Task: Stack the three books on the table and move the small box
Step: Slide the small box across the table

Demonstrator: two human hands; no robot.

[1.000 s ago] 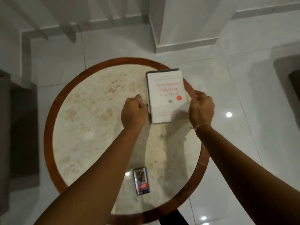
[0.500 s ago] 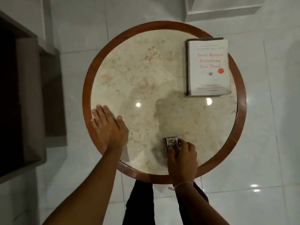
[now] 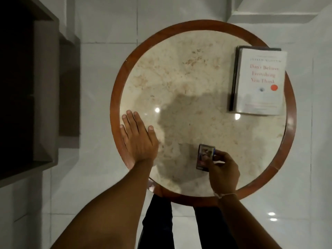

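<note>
I see my right hand (image 3: pixel 223 174) grasping the small box (image 3: pixel 204 156) near the table's (image 3: pixel 115 97) near edge, fingers hiding its right side. My left hand (image 3: pixel 138 139) lies flat and released at the left edge. The books (image 3: pixel 260 81) sit stacked at the far-right edge; the lower covers are barely visible.

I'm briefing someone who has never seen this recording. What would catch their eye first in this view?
First the round table, its red-brown rim framing a pale marble top, seen from straight above. Next the stack of books at its far right edge, a white cover with red lettering on top. Then the hands: the left hand lies flat near the left rim, and the right hand grips the small box near the front edge.
</note>
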